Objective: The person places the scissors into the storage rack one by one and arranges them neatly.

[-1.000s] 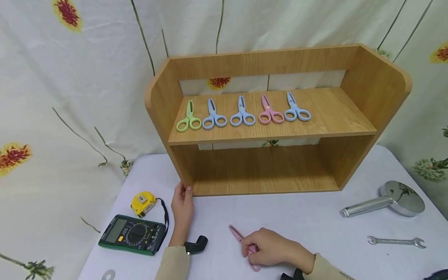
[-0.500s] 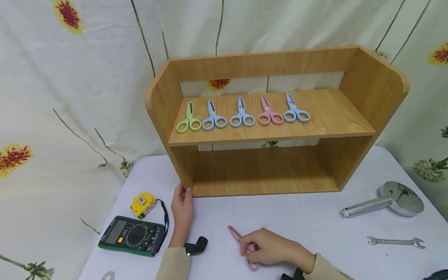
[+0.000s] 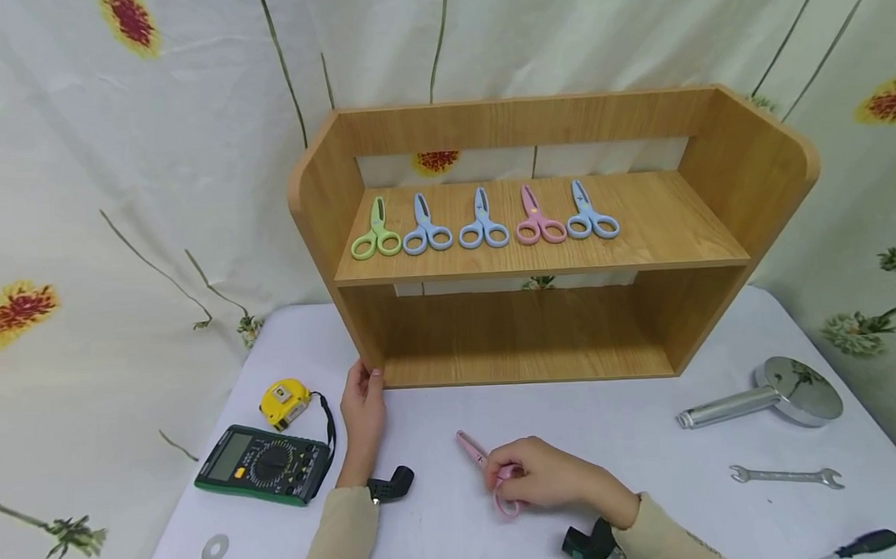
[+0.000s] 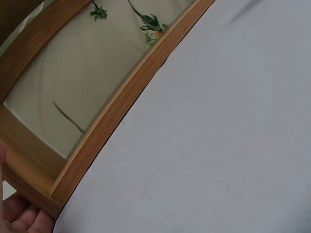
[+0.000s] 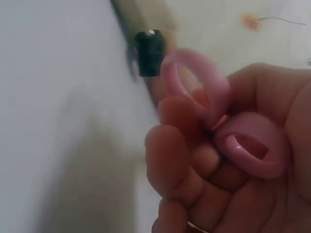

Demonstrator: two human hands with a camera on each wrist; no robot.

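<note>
My right hand holds pink scissors over the front middle of the white table, the tip toward the upper left. In the right wrist view, curled fingers lie around the two pink handle loops of the scissors. At the wooden shelf's lower left corner, my left hand grips the side panel, with its fingertips partly hidden behind it. The left wrist view has the wooden edge between thumb and fingers. On the upper board lie green scissors, pink scissors and several blue scissors.
Left of my left arm are a yellow tape measure, a multimeter and a grey washer. On the right lie a chrome shower head, a wrench and a screwdriver. A flowered curtain hangs behind.
My right hand has moved slightly away from me and to the right with the pink scissors. The left hand stays at the shelf corner. The head view has tilted slightly.
</note>
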